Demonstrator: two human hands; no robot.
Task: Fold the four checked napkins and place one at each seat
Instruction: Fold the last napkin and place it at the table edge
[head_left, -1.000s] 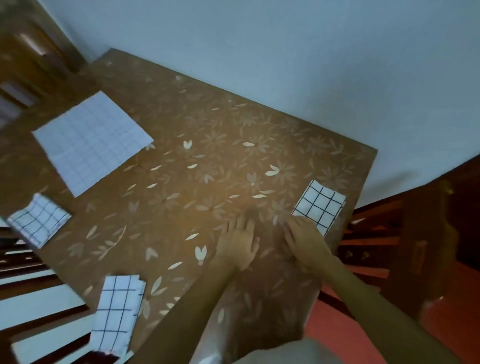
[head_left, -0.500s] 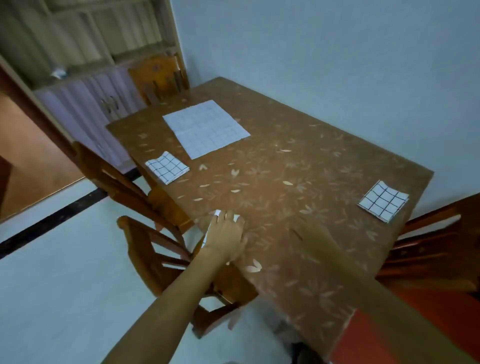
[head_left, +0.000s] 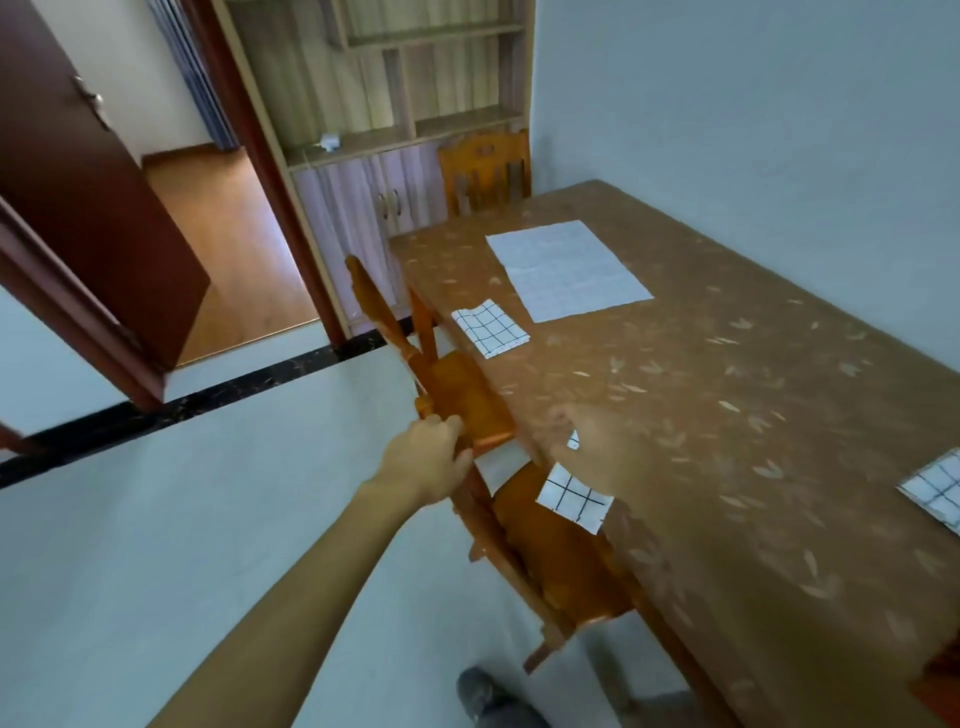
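Three folded checked napkins lie on the brown flower-patterned table (head_left: 727, 395). One folded napkin (head_left: 489, 328) is at the far left edge, and another folded napkin (head_left: 937, 491) is cut off by the frame at the right. The nearest folded napkin (head_left: 571, 500) overhangs the left table edge. My right hand (head_left: 605, 449), blurred by motion, is flat over its far part. A fourth napkin (head_left: 567, 270) lies spread out flat at the far end. My left hand (head_left: 428, 462) grips the top of the near wooden chair's back (head_left: 498, 540).
A second wooden chair (head_left: 457, 384) stands tucked in further along the left side and a third chair (head_left: 485, 169) at the far end. Beyond are a shelf cabinet (head_left: 384, 130), an open dark door (head_left: 78, 208) and pale floor at the left. My shoe (head_left: 480, 691) shows below.
The view has swung left along the table. My left hand left the near folded napkin and took the chair back. My right hand moved over that napkin.
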